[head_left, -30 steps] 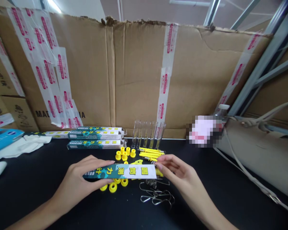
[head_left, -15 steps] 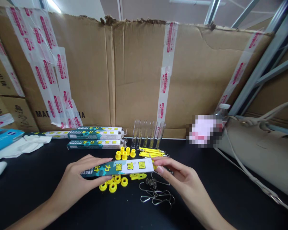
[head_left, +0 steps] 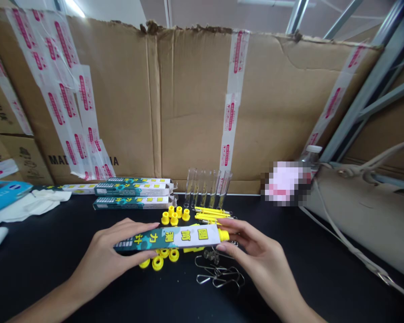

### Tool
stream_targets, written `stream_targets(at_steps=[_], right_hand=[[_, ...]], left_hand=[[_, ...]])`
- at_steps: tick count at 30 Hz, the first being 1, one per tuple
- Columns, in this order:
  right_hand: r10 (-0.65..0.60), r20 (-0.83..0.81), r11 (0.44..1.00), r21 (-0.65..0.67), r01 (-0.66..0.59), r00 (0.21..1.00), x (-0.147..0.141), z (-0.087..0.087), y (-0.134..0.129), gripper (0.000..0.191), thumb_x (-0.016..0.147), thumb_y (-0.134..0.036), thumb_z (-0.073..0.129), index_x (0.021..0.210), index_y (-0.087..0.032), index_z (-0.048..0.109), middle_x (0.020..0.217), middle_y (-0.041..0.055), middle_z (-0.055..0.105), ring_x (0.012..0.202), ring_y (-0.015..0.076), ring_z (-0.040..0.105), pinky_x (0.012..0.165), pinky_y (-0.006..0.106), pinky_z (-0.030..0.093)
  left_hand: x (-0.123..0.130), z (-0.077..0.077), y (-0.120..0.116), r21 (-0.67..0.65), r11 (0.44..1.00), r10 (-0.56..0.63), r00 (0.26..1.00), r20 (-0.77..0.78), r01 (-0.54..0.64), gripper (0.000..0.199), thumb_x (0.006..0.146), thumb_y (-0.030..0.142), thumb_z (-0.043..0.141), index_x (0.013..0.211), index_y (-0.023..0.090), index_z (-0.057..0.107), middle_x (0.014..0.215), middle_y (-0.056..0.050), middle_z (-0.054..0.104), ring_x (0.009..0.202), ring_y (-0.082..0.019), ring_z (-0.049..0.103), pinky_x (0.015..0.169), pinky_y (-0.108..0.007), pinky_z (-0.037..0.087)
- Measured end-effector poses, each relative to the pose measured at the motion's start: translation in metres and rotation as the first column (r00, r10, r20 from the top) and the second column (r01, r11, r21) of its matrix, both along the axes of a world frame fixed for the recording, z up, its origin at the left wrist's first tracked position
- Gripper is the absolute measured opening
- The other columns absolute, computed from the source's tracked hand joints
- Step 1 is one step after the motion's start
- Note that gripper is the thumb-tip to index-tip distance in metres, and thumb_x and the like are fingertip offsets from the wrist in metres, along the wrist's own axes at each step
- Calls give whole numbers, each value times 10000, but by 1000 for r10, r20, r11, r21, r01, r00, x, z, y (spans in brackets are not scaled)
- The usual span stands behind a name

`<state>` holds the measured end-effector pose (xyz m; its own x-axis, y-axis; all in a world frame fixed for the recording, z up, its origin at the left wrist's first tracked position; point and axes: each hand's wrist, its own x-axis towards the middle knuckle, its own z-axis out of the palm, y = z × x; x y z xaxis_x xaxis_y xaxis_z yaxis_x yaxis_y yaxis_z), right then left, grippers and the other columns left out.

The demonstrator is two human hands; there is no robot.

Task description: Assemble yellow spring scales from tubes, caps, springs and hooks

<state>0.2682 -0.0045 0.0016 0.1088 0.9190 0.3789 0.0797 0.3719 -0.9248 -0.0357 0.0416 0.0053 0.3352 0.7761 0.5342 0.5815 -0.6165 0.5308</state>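
Observation:
My left hand (head_left: 112, 244) grips the left part of a long, slim green-and-white cardboard box (head_left: 175, 237), thumb below and fingers above. At the box's right end my right hand (head_left: 256, 253) has its thumb on the lower edge and its forefinger on the upper edge. Between them a yellow plastic piece (head_left: 224, 235) sticks out of that end; the rest of it is hidden. Yellow flanged caps (head_left: 174, 218) stand behind the box, and yellow rings (head_left: 158, 263) lie in front. Metal wire hooks (head_left: 218, 278) and small coil springs (head_left: 211, 256) lie near my right hand.
Clear tubes (head_left: 205, 188) stand at the back beside yellow rods (head_left: 212, 213). Similar boxes (head_left: 131, 202) are stacked at the back left. White cloth (head_left: 43, 204) lies far left. A bottle (head_left: 311, 157) and a beige bag (head_left: 366, 215) are right, before a tall cardboard wall (head_left: 195, 107).
The right end of the box now shows the yellow piece poking out. My right fingers have shifted from the box's tip to its upper and lower edges. My left hand keeps its hold.

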Motion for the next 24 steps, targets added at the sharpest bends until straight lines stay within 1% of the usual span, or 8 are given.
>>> stream_targets(at_steps=[3, 8, 11, 14, 17, 20, 22, 24], right_hand=[[-41, -88, 998, -47, 37, 995, 2, 6, 2, 306, 720, -288, 878, 1013, -276, 790, 1038, 34, 808, 917, 226, 761, 840, 306, 640], [-105, -175, 985, -157, 77, 979, 3, 18, 4, 260, 647, -351, 912, 848, -217, 817, 970, 77, 823, 922, 281, 769, 840, 361, 652], [-100, -175, 986, -148, 74, 980, 0, 19, 1, 246, 646, -347, 912, 837, -222, 820, 955, 76, 823, 923, 293, 770, 855, 389, 650], [-90, -177, 991, -117, 69, 980, -3, 19, -2, 238, 650, -331, 912, 847, -234, 820, 960, 70, 819, 900, 283, 771, 829, 379, 656], [-88, -201, 994, -83, 73, 976, -3, 18, -3, 226, 654, -324, 912, 837, -236, 813, 952, 64, 814, 890, 263, 768, 815, 342, 651], [-80, -215, 996, -56, 69, 973, -2, 15, -1, 243, 675, -306, 906, 882, -241, 798, 943, 52, 802, 870, 229, 760, 801, 302, 646], [-84, -228, 996, -51, 75, 970, -1, 12, 0, 340, 663, -275, 918, 973, -261, 780, 897, 26, 788, 827, 195, 750, 781, 270, 644], [-102, -237, 994, -57, 91, 966, -1, 10, 0, 436, 629, -245, 938, 1025, -272, 759, 835, 0, 768, 787, 176, 739, 771, 255, 642]], left_hand=[[-2, -2, 1, -48, 999, -19, 999, 49, 21, 547, 745, 410, 844, 1268, 369, 690, 1218, -5, 744, 1069, -265, 695, 1005, -396, 542], [-3, -1, 5, -272, 962, 64, 951, 302, 21, 674, 640, 411, 903, 1272, 346, 678, 1248, -26, 723, 1040, -266, 670, 904, -383, 596], [-4, 3, 8, -358, 934, 155, 907, 392, -5, 666, 635, 427, 908, 1254, 338, 677, 1218, -28, 735, 1139, -292, 641, 1014, -450, 535], [-1, 4, 8, -397, 918, 177, 895, 408, -1, 622, 695, 471, 866, 1265, 326, 663, 1249, -43, 723, 1242, -320, 603, 1068, -501, 487], [5, 5, 3, -494, 862, 180, 843, 507, 114, 691, 674, 455, 885, 1302, 312, 635, 1304, -60, 701, 1305, -326, 571, 1070, -453, 496], [8, 4, 1, -564, 772, 223, 707, 672, 292, 749, 667, 405, 909, 1344, 316, 601, 1339, -68, 684, 1351, -303, 533, 1028, -345, 532], [8, 3, 2, -572, 737, 262, 629, 732, 359, 664, 731, 446, 863, 1334, 314, 616, 1344, -72, 682, 1354, -291, 532, 988, -316, 556], [6, 1, 5, -590, 712, 297, 599, 744, 379, 535, 804, 518, 783, 1278, 302, 666, 1346, -71, 682, 1347, -289, 540, 978, -325, 565]])
